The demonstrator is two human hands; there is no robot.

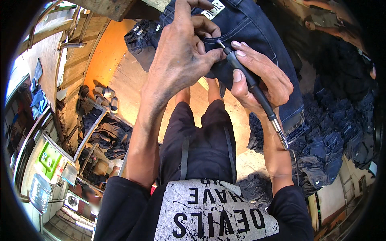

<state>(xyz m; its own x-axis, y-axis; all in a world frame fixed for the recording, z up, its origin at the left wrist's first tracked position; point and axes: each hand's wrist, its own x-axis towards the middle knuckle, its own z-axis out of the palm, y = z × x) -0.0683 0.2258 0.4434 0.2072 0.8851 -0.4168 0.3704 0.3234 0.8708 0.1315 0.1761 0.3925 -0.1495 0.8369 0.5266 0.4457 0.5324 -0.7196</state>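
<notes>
Dark blue denim jeans (pixel 251 30) hang in front of me at the top, with light stitching and a white label patch (pixel 213 9). My left hand (pixel 183 50) is closed on the cloth by a curved stitched edge, its thumb stretched toward the right. In my right hand (pixel 263 76) is a black rotary grinder handpiece (pixel 250 76), gripped like a pen. Its small rounded bit points up and left at the stitched edge, close to my left thumb. Whether the bit touches the cloth I cannot tell. A spring-sleeved cable runs from its rear end along my right forearm.
Large heaps of dark denim (pixel 321 128) lie to the right. More dark garments (pixel 140 40) are behind my left hand, and others (pixel 110 134) lie at left. Sandals (pixel 106 94) stand by the orange wall panel (pixel 98 60). A person's limbs (pixel 327 30) show at far right.
</notes>
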